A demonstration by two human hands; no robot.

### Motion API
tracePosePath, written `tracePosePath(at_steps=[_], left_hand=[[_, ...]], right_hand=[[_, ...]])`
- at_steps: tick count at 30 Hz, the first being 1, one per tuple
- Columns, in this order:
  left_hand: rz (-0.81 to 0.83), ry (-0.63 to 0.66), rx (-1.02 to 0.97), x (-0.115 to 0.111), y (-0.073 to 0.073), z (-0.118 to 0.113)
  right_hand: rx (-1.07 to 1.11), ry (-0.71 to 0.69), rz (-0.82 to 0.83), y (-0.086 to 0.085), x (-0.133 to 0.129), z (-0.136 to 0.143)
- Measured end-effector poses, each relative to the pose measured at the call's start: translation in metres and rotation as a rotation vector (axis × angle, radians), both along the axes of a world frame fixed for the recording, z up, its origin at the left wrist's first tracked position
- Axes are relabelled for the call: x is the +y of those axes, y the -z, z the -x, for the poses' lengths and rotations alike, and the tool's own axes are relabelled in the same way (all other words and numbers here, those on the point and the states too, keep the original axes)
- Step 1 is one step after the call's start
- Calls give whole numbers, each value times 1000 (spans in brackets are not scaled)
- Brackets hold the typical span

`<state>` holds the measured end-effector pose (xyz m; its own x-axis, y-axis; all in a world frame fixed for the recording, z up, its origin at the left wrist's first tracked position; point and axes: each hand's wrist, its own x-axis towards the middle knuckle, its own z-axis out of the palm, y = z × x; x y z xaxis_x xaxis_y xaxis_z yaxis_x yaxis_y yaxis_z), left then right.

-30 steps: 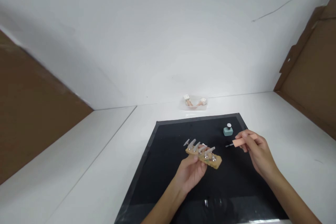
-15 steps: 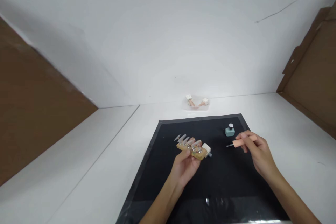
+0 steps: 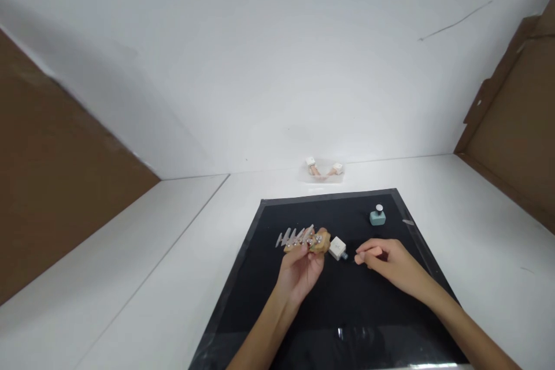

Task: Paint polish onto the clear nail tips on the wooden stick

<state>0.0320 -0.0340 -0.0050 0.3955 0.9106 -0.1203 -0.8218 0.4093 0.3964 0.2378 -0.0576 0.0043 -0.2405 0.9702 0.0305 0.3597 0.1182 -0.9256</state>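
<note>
My left hand (image 3: 302,277) grips a tan nail display stand (image 3: 318,241) above the black mat. Several pale, clear false nails (image 3: 293,237) stick up from it on small silver mounts. In my right hand (image 3: 390,260), pinched between thumb and fingers, is a peach nail polish brush cap (image 3: 368,254). Its brush end points left, close to the neck of a white square nail polish bottle (image 3: 337,248). That bottle looks tilted, its neck toward the lower right; touching of brush and neck cannot be made out. A teal bottle with a silver top (image 3: 377,217) stands farther back.
The black mat (image 3: 347,300) covers the middle of the white table (image 3: 165,266). A clear tray (image 3: 323,178) with white and peach pieces stands by the back wall. One loose false nail (image 3: 408,222) lies near the mat's right edge. Brown cardboard panels (image 3: 515,144) flank both sides.
My right hand has moved left and down with the brush cap, bringing it near the white bottle. My left hand has shifted slightly left with the stand, uncovering more of the white bottle.
</note>
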Motion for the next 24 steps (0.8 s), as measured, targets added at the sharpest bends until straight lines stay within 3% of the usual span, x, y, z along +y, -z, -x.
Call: tracePosePath(at_steps=[8, 15, 24], left_hand=[[126, -26, 31, 1, 3, -1], [297, -112, 17, -3, -16, -11], [294, -125, 27, -3, -18, -12]], right_hand=[[-57, 26, -6, -4, -2, 4], [-108, -1, -31, -3, -5, 5], [-163, -55, -45, 3, -4, 3]])
